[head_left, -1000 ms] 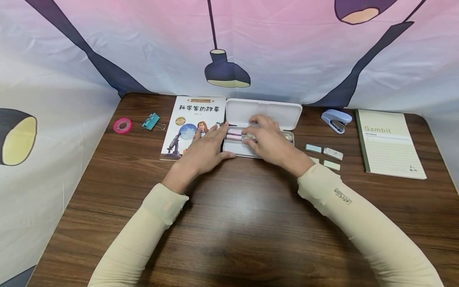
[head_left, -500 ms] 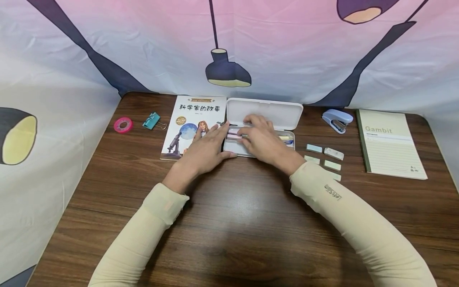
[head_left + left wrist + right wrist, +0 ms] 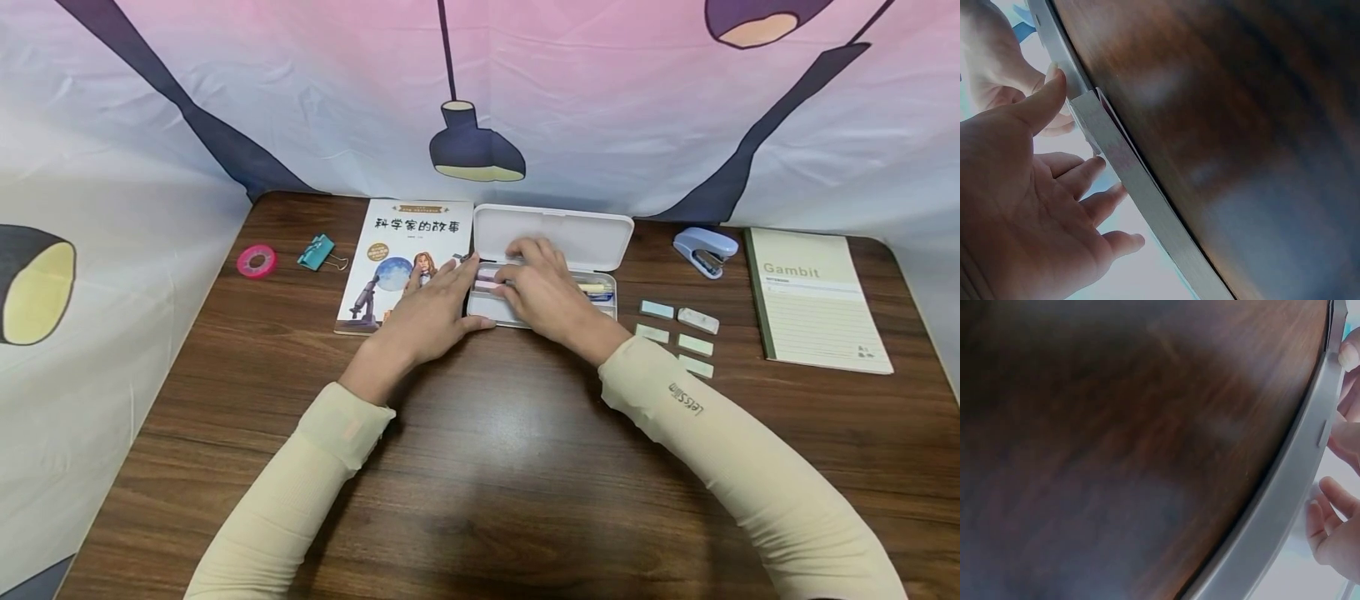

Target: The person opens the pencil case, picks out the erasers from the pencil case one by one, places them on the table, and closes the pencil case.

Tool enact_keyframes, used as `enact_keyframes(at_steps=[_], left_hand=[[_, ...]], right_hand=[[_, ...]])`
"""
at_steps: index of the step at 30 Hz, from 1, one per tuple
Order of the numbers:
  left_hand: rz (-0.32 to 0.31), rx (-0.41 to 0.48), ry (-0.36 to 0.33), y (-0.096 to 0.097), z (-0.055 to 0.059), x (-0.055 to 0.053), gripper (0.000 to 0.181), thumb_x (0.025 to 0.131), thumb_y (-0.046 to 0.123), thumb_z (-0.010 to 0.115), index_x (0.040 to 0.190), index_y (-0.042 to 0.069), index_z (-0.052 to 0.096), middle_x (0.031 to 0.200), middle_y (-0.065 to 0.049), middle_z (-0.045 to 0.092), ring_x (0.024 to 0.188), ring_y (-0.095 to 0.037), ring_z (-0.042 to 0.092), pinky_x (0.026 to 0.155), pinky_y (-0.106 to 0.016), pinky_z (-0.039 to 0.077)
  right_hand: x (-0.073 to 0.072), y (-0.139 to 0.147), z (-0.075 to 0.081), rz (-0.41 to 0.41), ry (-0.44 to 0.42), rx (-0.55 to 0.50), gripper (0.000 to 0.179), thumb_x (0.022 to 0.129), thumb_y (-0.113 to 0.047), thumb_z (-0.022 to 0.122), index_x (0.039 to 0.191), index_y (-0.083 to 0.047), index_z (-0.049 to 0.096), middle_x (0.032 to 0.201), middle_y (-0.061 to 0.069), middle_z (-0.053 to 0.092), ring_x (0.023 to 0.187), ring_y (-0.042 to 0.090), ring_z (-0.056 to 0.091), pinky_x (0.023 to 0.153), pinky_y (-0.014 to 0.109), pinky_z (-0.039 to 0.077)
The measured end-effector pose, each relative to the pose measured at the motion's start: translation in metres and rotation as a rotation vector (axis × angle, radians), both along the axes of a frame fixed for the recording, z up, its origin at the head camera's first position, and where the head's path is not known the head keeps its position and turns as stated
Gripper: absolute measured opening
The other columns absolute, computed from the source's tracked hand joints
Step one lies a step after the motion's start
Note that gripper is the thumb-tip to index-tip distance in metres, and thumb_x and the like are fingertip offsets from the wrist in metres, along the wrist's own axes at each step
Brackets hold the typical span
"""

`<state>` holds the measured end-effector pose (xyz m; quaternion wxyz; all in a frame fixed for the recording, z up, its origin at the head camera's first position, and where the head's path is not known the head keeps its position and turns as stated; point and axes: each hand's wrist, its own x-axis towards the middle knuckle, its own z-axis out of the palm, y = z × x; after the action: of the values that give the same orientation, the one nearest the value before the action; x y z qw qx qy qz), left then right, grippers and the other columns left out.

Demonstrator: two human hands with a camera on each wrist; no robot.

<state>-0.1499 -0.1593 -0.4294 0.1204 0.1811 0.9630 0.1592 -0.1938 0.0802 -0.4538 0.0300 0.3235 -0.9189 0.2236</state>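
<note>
In the head view my left hand (image 3: 431, 312) lies with fingers spread over the book (image 3: 386, 271) and against the left end of the white pencil case (image 3: 553, 233). Its thumb touches the case's front rim, seen also in the left wrist view beside the case wall (image 3: 1116, 150). My right hand (image 3: 551, 292) reaches into the opened case with bent fingers, beside pink and lilac pieces (image 3: 487, 279) at the left end. Whether it pinches anything is hidden. Pens (image 3: 597, 288) lie in the right part of the case.
Right of the case lie several erasers (image 3: 697, 320), a blue stapler (image 3: 705, 252) and a notebook (image 3: 817, 300). At the left are a pink tape roll (image 3: 257, 261) and a teal binder clip (image 3: 318, 252). A printed cloth (image 3: 585, 108) hangs behind the table.
My right hand has shifted left inside the case, uncovering the pens at its right end and more erasers on the table. My left hand has stayed in place.
</note>
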Motion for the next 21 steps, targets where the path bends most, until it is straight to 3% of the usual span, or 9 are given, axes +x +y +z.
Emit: enact_keyframes(at_steps=[21], left_hand=[[-0.011,-0.003,-0.004,-0.0008,-0.0016,-0.0017,0.107,0.109,0.072,0.062,0.186,0.019,0.010,0.194,0.003,0.015,0.181,-0.033,0.023,0.148,-0.069,-0.003]], right_hand=[[0.0021,-0.0050,0.0001,-0.031,-0.013,-0.014,0.031,0.116,-0.039,0.068,0.122,-0.016,0.088,0.155,0.016,0.061,0.148,0.040,0.049,0.124,0.061,0.045]])
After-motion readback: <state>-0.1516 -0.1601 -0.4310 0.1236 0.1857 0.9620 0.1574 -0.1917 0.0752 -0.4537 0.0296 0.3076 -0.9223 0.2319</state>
